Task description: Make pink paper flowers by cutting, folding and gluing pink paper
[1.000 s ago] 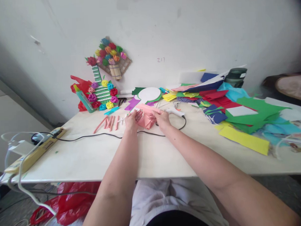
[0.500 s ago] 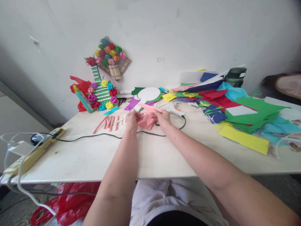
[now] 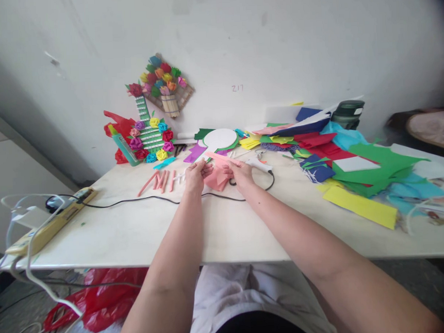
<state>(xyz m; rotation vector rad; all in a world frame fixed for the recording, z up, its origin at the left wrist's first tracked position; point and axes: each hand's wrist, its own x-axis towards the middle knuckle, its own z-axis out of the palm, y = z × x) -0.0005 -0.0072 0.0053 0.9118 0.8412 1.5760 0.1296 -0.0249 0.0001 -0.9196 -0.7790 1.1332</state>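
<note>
Plainly, it was a pale bench (image 3: 151,237) pushed up to a white wall (image 3: 210,50), its far edge crowded and its near edge running past the seated person's lap. Toward the far left corner stood a flower-trimmed green panel (image 3: 151,135) and a glue bottle (image 3: 124,148), with a second flower piece (image 3: 164,86) against the wall behind. A yellow power strip (image 3: 51,226) lay along the left edge, and a black cord (image 3: 136,200) ran from it across the bench. Coloured sheets (image 3: 375,163) heaped up toward the right edge, and a red plastic bag (image 3: 113,296) sat on the floor below.

Both hands were past the middle of the bench, toward the far edge. Between them slanted a pink strip (image 3: 221,159), pinched at its right end in the right hand (image 3: 241,175). The left hand (image 3: 196,174) was half curled near the other end; whether it gripped anything, I could not tell. Folded pink paper (image 3: 218,181) showed below the strip, between the hands. Thin pink rolls (image 3: 164,181) lay just left of them, and a glue gun (image 3: 260,165) rested just beyond the right hand.
</note>
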